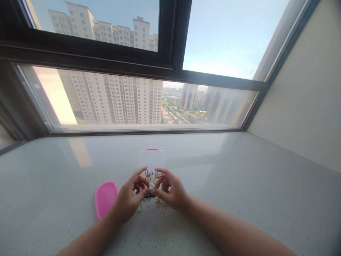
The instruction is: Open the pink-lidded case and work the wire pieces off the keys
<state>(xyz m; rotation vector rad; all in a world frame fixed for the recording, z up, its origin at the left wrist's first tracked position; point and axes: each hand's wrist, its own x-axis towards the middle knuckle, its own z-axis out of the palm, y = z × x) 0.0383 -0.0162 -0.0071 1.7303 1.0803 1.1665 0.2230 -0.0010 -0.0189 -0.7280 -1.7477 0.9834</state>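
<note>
My left hand [129, 199] pinches a small brown rabbit-shaped outline piece [147, 177] upright between thumb and fingertips. A matching rabbit-shaped outline piece [156, 177] stands just to its right, pinched the same way by my right hand [172, 190]. Both pieces have long looped ears and a round opening below; they are held side by side, slightly apart. Beneath my fingers on the counter lie a dark object [150, 194], partly hidden, and several small clear or pale bits [140, 206], too small to name.
Behind my hands stands a clear plastic box [151, 158] with a pink edge at its top. A pink tray or lid [106, 199] lies left of my left wrist. All rest on a pale speckled counter [226, 185] before a dark-framed window [173, 67]; a wall [301, 106] rises at right.
</note>
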